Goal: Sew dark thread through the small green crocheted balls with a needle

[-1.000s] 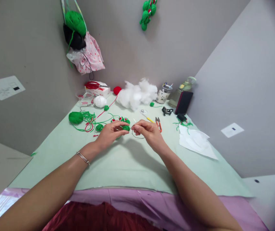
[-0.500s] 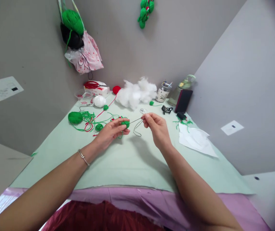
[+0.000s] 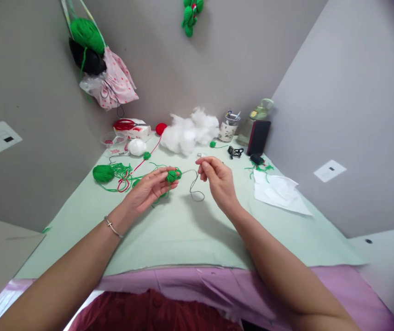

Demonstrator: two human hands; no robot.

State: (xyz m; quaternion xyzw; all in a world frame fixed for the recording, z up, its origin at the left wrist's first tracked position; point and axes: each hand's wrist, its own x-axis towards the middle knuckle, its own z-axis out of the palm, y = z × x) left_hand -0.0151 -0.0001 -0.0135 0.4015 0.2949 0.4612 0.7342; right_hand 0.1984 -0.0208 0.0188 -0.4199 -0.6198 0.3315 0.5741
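My left hand is closed at the fingertips around a small green crocheted piece, held just above the table. From that piece a dark thread runs rightward and hangs in a slack loop. My right hand pinches the thread's other end between thumb and forefinger; whether a needle is in the pinch is too small to tell. Beneath and behind my left hand lie green yarn ends, partly hidden by it.
Left on the table are a green yarn ball, a white ball and red scissors. White stuffing sits behind my hands. A pen cup, bottle, phone and white cloth are right.
The thread between my hands was taut and now hangs slack in a longer loop. The green piece shows more openly in my left fingers. The whole view has shifted slightly.
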